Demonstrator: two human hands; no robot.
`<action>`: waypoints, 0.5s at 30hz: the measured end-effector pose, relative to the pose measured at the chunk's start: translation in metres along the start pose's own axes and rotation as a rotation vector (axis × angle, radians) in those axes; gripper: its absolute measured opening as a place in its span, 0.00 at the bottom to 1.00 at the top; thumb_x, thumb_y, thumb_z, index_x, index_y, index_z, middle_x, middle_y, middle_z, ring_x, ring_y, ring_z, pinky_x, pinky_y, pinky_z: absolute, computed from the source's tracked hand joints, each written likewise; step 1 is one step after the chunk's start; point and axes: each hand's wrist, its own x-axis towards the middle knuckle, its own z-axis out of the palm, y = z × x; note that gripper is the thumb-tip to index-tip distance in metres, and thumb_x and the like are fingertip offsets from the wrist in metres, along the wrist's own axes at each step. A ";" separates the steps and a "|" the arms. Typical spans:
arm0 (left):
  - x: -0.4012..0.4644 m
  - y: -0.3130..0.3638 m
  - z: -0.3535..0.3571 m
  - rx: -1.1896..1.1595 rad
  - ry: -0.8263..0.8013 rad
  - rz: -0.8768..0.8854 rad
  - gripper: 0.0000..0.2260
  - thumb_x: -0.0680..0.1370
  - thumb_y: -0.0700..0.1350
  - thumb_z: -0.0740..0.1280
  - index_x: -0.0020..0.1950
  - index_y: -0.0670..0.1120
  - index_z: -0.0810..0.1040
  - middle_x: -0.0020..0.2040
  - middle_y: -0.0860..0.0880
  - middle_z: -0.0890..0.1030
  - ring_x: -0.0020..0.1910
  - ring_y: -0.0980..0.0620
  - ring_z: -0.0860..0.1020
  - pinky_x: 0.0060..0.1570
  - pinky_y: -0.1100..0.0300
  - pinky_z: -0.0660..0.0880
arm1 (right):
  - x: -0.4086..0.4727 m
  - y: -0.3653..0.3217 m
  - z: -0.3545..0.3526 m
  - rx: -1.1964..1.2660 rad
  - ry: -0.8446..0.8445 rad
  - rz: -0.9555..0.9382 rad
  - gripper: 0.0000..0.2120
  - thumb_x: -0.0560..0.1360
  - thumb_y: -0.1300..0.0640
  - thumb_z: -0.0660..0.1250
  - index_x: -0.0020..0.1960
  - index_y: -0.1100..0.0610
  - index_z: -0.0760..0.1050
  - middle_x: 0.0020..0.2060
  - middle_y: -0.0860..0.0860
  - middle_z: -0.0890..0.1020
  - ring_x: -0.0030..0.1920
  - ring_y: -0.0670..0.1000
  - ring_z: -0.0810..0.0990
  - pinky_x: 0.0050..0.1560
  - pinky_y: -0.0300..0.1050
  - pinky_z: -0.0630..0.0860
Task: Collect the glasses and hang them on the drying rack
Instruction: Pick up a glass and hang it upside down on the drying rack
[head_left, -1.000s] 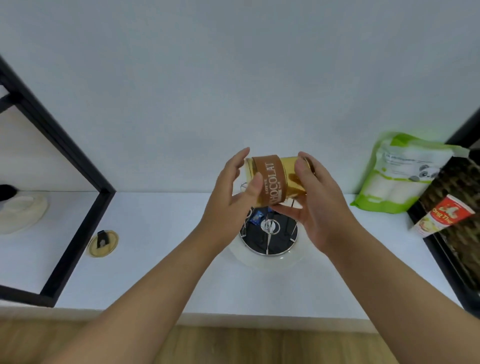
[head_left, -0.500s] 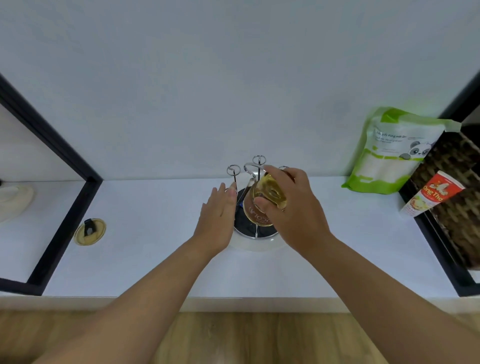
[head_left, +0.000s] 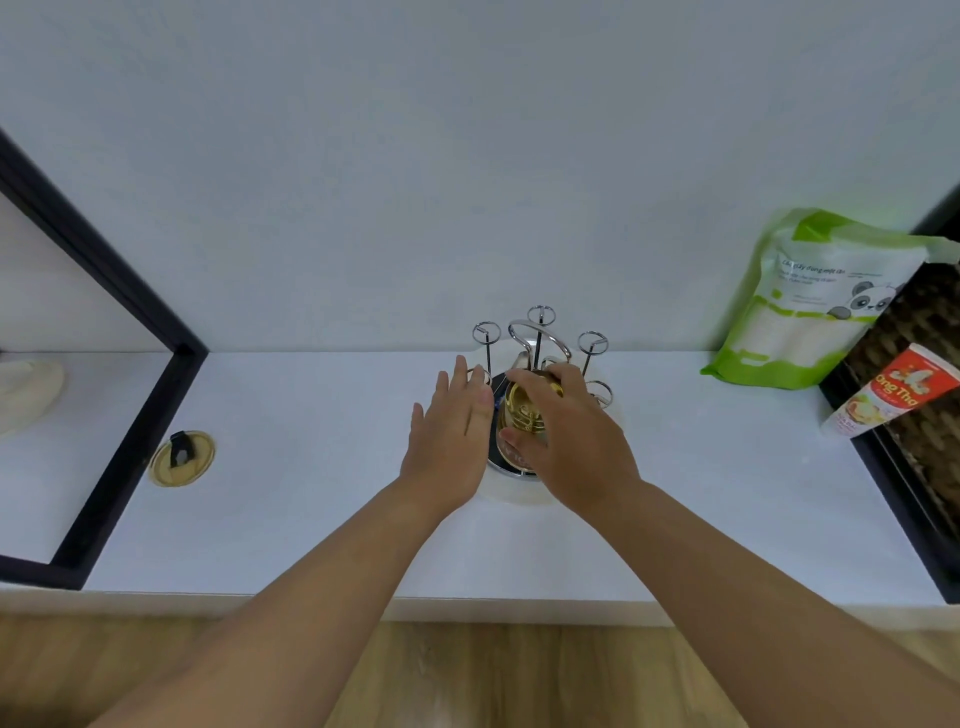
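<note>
the drying rack (head_left: 540, 358) is thin chrome wire, a cluster of upright pegs each ending in a small ring, with a bigger looped handle in the middle; it rises from a dark round base set on a pale glossy dish, right at the back of the white counter (head_left: 311, 519) near the wall. the glass (head_left: 519, 423) is amber, shiny and see-through, with a brown printed band round it. it is upside down over the front of the rack, its round bottom facing up; whether it already sits on a peg i cannot tell, the hand covers that.

the right hand (head_left: 571, 452) comes in from the lower right, knuckles up, fingers curled round the far side of the glass and the thumb on its near side, so it holds the glass. the left hand (head_left: 452, 441) lies just beside it, flat and loose, fingers straight and a little spread, the fingertips near one ringed peg; it holds nothing.

off to the left, a small round gold lid (head_left: 182, 457) with a black tab lies flat beside a black frame (head_left: 130, 415). to the right a soft green and white pouch (head_left: 810, 312) with a panda print leans on the wall, and a red and white tube (head_left: 888, 395) rests tilted against a dark woven basket (head_left: 930, 364).
</note>
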 end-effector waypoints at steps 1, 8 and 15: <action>0.000 -0.001 -0.001 0.012 -0.001 0.008 0.25 0.87 0.57 0.43 0.83 0.54 0.53 0.84 0.57 0.45 0.82 0.56 0.40 0.77 0.49 0.36 | 0.001 0.000 0.003 -0.006 -0.001 0.004 0.29 0.78 0.46 0.72 0.76 0.42 0.66 0.74 0.48 0.66 0.68 0.56 0.75 0.55 0.55 0.82; 0.002 -0.007 -0.001 0.101 -0.004 0.051 0.26 0.86 0.57 0.46 0.84 0.52 0.50 0.84 0.57 0.44 0.82 0.56 0.41 0.79 0.46 0.38 | 0.004 0.001 0.021 -0.008 0.006 0.019 0.29 0.76 0.47 0.74 0.74 0.42 0.68 0.72 0.50 0.69 0.68 0.56 0.76 0.54 0.55 0.82; 0.007 -0.011 -0.004 0.157 -0.001 0.083 0.26 0.86 0.56 0.45 0.84 0.51 0.50 0.84 0.56 0.44 0.82 0.55 0.41 0.79 0.46 0.39 | 0.004 -0.005 0.031 -0.030 0.024 0.031 0.28 0.76 0.48 0.73 0.75 0.43 0.69 0.73 0.51 0.69 0.69 0.55 0.75 0.52 0.53 0.81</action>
